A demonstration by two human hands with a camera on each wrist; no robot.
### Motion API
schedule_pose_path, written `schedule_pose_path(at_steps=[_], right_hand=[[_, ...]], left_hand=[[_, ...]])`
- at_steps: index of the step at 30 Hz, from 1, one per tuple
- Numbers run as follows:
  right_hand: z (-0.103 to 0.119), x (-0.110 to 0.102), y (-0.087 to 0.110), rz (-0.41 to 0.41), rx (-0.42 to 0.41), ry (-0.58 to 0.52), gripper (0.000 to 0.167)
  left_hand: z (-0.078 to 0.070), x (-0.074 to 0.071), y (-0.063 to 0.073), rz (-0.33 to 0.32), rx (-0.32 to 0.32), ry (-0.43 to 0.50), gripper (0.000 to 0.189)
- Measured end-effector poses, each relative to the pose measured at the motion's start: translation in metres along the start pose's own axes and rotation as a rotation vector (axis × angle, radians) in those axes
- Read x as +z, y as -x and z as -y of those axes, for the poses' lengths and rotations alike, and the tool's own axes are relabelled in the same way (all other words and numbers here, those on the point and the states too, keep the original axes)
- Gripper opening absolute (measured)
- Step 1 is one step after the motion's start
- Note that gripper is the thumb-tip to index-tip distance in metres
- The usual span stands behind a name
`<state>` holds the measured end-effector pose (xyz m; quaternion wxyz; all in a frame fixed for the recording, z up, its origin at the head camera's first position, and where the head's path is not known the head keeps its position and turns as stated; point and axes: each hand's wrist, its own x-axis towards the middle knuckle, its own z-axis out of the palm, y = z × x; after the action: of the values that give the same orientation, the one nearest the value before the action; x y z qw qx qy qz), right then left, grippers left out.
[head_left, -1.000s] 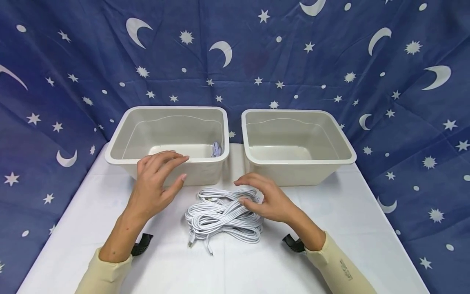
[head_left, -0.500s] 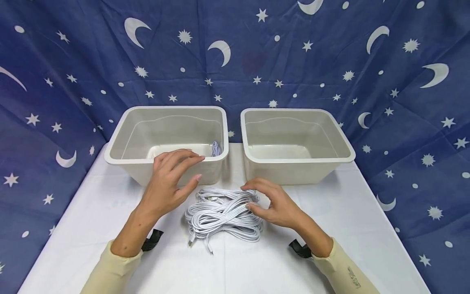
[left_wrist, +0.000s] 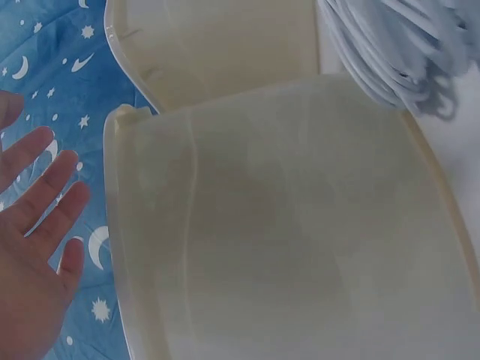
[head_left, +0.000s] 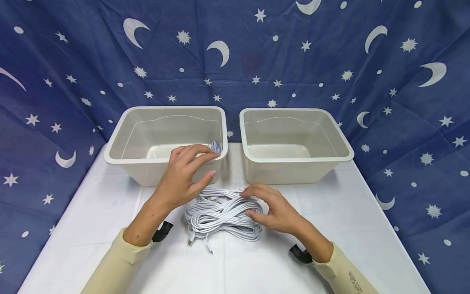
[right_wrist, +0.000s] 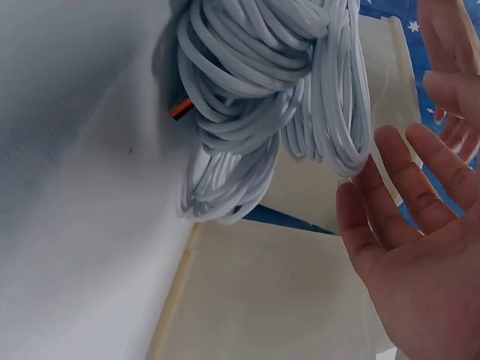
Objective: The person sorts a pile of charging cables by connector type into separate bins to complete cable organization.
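A pile of coiled white cables [head_left: 224,218] lies on the white cloth in front of two bins, a metal-tipped plug at its front left. My right hand [head_left: 277,210] is at the pile's right side, fingers loosely bent and overlapping the upper coils. In the right wrist view its fingertips [right_wrist: 365,169] come right up to the hanging loops. My left hand [head_left: 180,181] hovers between the pile and the left bin [head_left: 147,161], thumb and fingers apart, nothing held. A small pale-purple cable bundle [head_left: 216,147] sits in that bin's right end, partly behind the left fingers.
A second cream bin [head_left: 293,160] stands to the right of the first, a narrow gap between them. A blue curtain [head_left: 249,49] with moons and stars hangs behind. Black wrist straps [head_left: 162,232] show under both forearms.
My left hand has moved right along the front of the left bin, nearer the cable pile. My right hand has shifted slightly right and down, staying by the coils.
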<state>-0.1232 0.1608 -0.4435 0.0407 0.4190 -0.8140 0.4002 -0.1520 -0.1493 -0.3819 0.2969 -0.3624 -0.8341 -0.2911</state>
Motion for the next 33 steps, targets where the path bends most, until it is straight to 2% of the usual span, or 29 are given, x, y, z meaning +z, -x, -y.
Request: schedule_pose_path(at_steps=[5, 15, 21, 27, 33], right_hand=[[0.001, 0.005, 0.003, -0.002, -0.011, 0.020, 0.041], [0.004, 0.017, 0.003, -0.007, -0.097, 0.093, 0.043], [0.008, 0.021, 0.001, -0.011, -0.137, 0.131, 0.041], [0.008, 0.026, -0.001, 0.005, -0.153, 0.165, 0.041], [0.008, 0.033, -0.004, 0.004, -0.190, 0.204, 0.040]], left_hand=[[-0.003, 0.009, -0.011, 0.024, 0.008, 0.020, 0.037], [-0.012, 0.024, -0.031, 0.072, 0.047, 0.063, 0.037], [-0.017, 0.033, -0.042, 0.131, 0.070, 0.096, 0.038], [-0.020, 0.045, -0.051, 0.153, 0.100, 0.090, 0.036], [-0.019, 0.055, -0.060, 0.188, 0.135, 0.032, 0.036]])
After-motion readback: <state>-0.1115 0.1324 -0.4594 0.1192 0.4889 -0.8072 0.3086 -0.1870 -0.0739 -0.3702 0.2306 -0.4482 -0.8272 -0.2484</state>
